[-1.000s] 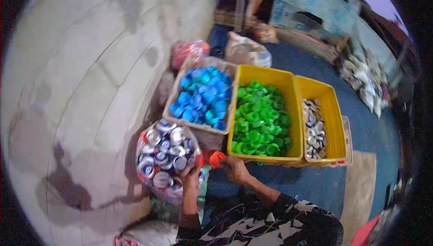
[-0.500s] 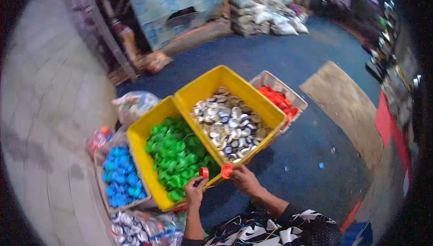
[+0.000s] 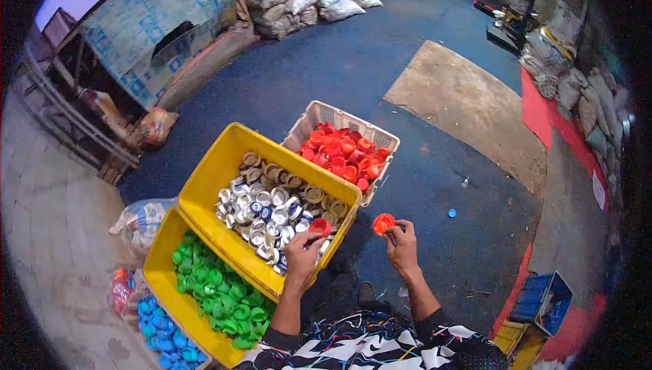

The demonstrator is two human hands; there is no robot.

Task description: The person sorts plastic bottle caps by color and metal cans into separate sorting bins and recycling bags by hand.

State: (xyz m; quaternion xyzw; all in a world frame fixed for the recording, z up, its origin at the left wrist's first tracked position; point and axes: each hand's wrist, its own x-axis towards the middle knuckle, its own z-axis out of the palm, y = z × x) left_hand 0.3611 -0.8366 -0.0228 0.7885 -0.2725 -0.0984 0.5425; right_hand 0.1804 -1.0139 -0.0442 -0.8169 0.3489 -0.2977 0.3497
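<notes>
My left hand (image 3: 302, 256) pinches a red bottle cap (image 3: 319, 227) above the near edge of the yellow bin (image 3: 204, 140) that holds white and dark-blue caps (image 3: 278, 215). In my right hand (image 3: 403, 246) an orange-red bottle cap (image 3: 384, 224) is gripped at its rim, its open side facing up, over the floor right of that bin. Beyond the yellow bin stands a pale crate (image 3: 388, 140) with red and orange caps (image 3: 345, 155). Green caps (image 3: 221, 292) fill a second yellow bin (image 3: 157, 278) at the left.
Blue caps (image 3: 163, 333) lie at the lower left, near plastic bags (image 3: 139, 224). Stacked sacks (image 3: 299, 0) stand at the back. A brown board (image 3: 468, 108) lies on the blue floor, with a loose blue cap (image 3: 452, 213) near it. Blue crate (image 3: 543, 302) at lower right.
The view has swung right, bringing the crate of red caps closer to the middle. My hands have moved farther apart, each still holding its cap.
</notes>
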